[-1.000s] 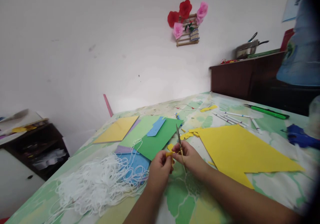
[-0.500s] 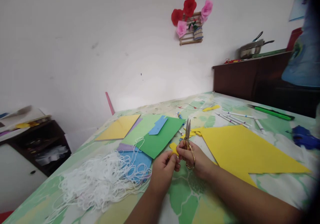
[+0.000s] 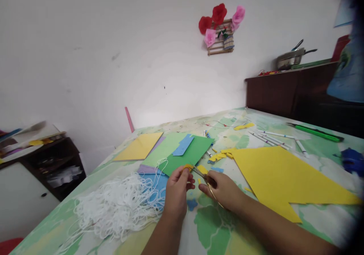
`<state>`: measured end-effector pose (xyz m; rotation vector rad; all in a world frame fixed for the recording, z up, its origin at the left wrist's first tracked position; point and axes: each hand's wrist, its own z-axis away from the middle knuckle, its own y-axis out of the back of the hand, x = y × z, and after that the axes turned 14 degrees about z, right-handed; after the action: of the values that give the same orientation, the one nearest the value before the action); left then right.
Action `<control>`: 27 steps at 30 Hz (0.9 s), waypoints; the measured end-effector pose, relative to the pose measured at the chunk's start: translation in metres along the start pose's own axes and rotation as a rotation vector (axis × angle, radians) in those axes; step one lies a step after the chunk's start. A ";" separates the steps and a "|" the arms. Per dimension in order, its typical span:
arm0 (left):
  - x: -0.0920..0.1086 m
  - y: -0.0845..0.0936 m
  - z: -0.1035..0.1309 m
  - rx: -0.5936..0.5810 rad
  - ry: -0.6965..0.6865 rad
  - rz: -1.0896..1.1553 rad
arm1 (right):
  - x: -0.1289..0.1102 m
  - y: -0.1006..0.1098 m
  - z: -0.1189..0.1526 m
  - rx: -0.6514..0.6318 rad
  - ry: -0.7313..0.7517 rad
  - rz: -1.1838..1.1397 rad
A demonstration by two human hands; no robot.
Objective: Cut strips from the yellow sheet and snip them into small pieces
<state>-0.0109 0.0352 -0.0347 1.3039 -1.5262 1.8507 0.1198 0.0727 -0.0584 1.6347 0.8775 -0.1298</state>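
Note:
Between the fingertips of my left hand (image 3: 178, 188) is a small yellow piece of craft foam or paper (image 3: 188, 166). My right hand (image 3: 223, 190) grips gold-handled scissors (image 3: 200, 173), whose blades point left and meet the yellow piece. Just beyond the blades lies another yellow scrap (image 3: 202, 169). A green sheet (image 3: 189, 156) with a cut blue piece (image 3: 183, 145) on it lies behind my left hand. Right of my right hand is a large yellow sheet (image 3: 273, 171) with a notch cut from its near edge.
A tangled heap of white cord (image 3: 119, 207) lies at left, partly over a blue sheet (image 3: 156, 186). White markers (image 3: 273, 136), a green utility knife (image 3: 317, 132) and a dark blue object (image 3: 352, 160) are on the right. Yellow scraps (image 3: 220, 155) sit beyond the scissors.
The scissors have swung from pointing up to pointing left, with their blades at the yellow piece. My left hand has turned and raised the piece slightly. The view has shifted a little.

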 end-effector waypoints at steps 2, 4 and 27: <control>0.002 0.000 -0.001 0.023 -0.005 0.024 | 0.000 -0.001 0.001 -0.008 0.019 0.050; 0.002 0.000 -0.001 0.005 -0.003 0.028 | 0.000 -0.001 0.001 -0.002 0.031 0.064; -0.005 0.004 0.000 -0.120 0.016 -0.118 | 0.000 0.000 0.002 -0.008 0.052 0.091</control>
<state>-0.0117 0.0355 -0.0410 1.2912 -1.4941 1.6669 0.1205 0.0708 -0.0589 1.6737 0.8403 -0.0199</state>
